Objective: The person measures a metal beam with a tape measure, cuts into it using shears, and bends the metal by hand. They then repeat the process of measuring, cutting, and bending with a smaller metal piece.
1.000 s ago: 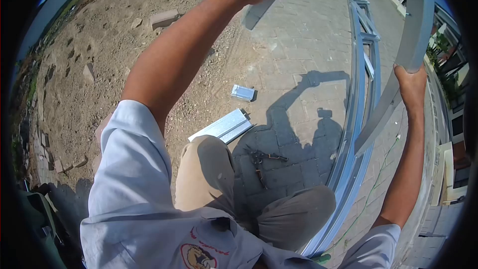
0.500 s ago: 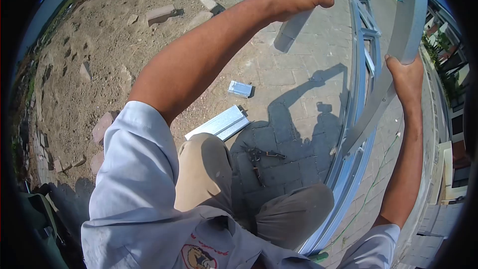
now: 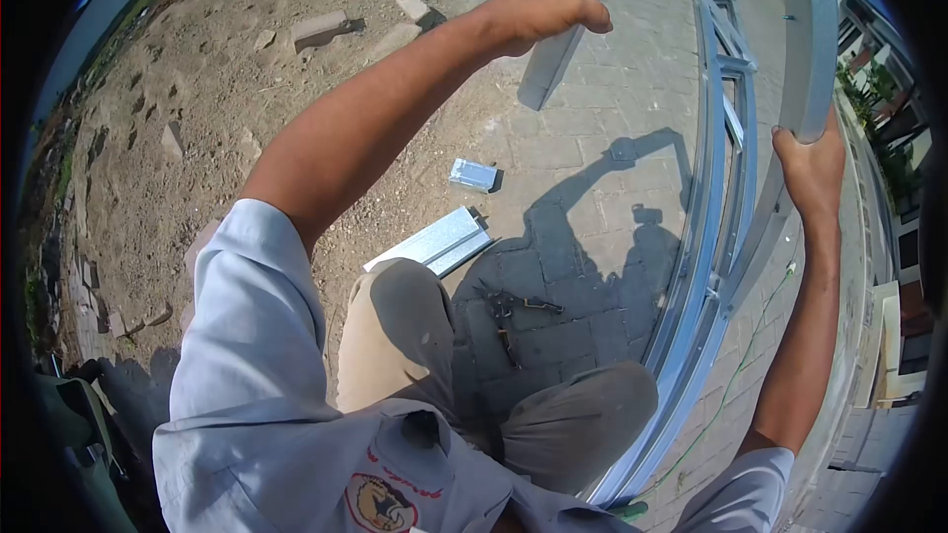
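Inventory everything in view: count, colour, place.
Bars: two lengths, grey, upper middle and right
Frame: one, silvery, on paving, right
Channel: one, silvery, lower middle
Offcut: one, silvery, beyond channel
Hand tool: one, dark, on paving
Cord: one, green, right of frame
Stones: many, grey-brown, on dirt
Plants: count unclear, green, right edge
Buildings: count unclear, pale, right edge
Bag-like item: one, green, lower left
Trousers: one pair, beige, bottom middle
Shirt: one, pale blue, bottom left
Left hand: one, bare, on middle bar
Right hand: one, bare, on right bar

Red lettering (image 3: 413,484), not clearly legible, beside a round emblem (image 3: 380,504) on the shirt (image 3: 267,464).
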A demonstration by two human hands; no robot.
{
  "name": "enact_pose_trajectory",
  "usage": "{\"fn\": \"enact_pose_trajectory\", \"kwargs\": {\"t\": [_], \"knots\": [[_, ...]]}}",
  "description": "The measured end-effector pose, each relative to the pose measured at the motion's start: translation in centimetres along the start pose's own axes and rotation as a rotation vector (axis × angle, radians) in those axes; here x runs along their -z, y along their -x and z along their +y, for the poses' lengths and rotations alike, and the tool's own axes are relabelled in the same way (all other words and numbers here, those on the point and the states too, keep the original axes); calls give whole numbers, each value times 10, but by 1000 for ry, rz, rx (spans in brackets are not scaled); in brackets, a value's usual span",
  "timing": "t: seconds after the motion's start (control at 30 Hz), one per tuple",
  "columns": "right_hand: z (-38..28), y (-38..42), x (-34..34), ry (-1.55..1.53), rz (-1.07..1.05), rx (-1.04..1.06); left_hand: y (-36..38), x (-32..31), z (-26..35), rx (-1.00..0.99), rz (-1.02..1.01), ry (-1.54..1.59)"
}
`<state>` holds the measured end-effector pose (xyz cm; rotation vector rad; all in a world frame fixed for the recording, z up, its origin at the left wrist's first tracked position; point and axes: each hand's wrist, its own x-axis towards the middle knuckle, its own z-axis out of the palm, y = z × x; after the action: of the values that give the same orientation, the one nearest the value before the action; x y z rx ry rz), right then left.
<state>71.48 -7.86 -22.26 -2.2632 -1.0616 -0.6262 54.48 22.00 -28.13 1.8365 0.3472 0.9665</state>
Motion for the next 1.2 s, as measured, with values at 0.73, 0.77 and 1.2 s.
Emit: {"fn": "enact_pose_trajectory", "kwargs": {"t": [0.73, 0.77, 1.2], "knots": [[-48, 140, -249, 247, -347, 607, 95, 183, 14, 70, 321, -803], [-68, 155, -275, 215, -348, 635, 98, 166, 22, 57, 327, -806], [-192, 325, -452, -62, -623, 572, 171, 66, -84, 9, -18, -876]]}}
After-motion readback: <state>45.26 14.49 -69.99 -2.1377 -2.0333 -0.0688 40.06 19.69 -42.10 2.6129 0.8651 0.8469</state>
